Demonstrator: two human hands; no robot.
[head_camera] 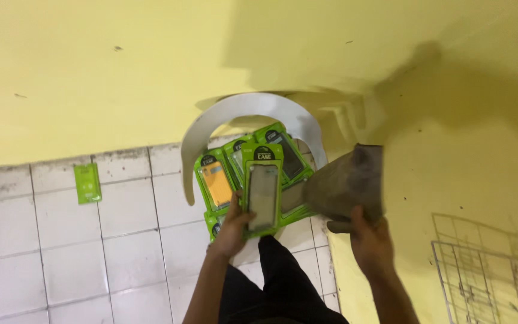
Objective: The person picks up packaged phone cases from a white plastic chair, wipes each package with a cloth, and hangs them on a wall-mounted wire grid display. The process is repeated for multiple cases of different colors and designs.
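My left hand (232, 227) grips a green phone-case package (262, 187) with a clear window, held upright over a pile of similar green packages (217, 183) stacked on a white plastic chair (223, 117). One package in the pile shows an orange case. My right hand (370, 240) holds a brown cardboard box (349, 183) by its lower edge, just right of the pile. My dark trouser leg (277, 276) shows below between the arms.
A single green package (87, 183) lies on the white tiled floor (91, 252) at left. Yellow walls (121, 66) rise behind and at right. A wire grid rack (493, 270) leans at the lower right.
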